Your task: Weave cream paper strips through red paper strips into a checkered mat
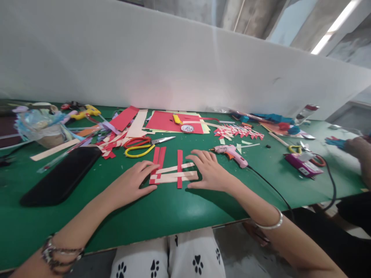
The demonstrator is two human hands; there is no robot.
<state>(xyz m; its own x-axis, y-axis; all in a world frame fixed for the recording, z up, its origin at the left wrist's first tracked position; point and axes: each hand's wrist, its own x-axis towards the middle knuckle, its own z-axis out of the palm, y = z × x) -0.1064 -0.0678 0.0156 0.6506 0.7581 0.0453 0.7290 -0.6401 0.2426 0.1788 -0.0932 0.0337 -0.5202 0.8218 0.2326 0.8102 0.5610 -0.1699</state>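
Observation:
A small weave of red and cream paper strips (173, 171) lies on the green table (162, 208) in front of me. My left hand (133, 181) rests flat at its left edge, fingers spread and touching the red strips. On the opposite side my right hand (209, 170) lies flat too, fingertips on the ends of the cream strips. Neither hand grips anything. Just behind the weave lie scissors with orange and yellow handles (142, 145). A pink glue gun (232, 152) lies to the right of my right hand, its black cord trailing off the table edge.
A black phone (62, 175) lies at the left. Red and cream paper sheets (171, 121), a finished woven piece (239, 132) and loose strips (111, 141) fill the back. A plastic-wrapped basket (43, 127) stands far left. Another person's hand (358, 148) is at the far right, near other scissors (301, 148).

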